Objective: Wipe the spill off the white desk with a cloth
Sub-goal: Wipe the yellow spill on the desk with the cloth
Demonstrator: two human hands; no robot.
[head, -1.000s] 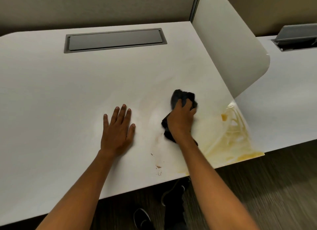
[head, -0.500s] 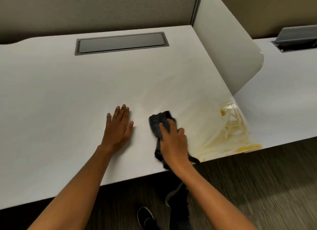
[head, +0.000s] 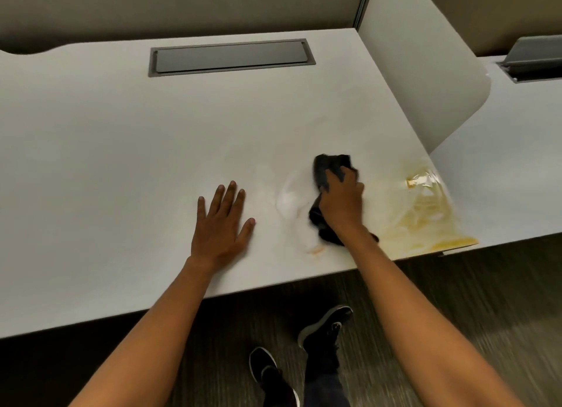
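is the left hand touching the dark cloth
Apart. The head view shows the left hand resting flat on the white desk, with a strip of bare desktop between it and the crumpled dark cloth that the right hand grips.

Dim, soft; blurry btm edge

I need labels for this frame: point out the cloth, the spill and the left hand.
cloth (head: 327,168): head view, on the dark bunched part above the fingers.
spill (head: 425,221): head view, on the yellow smear near the desk's front right corner.
left hand (head: 220,224): head view, on the back of the hand.
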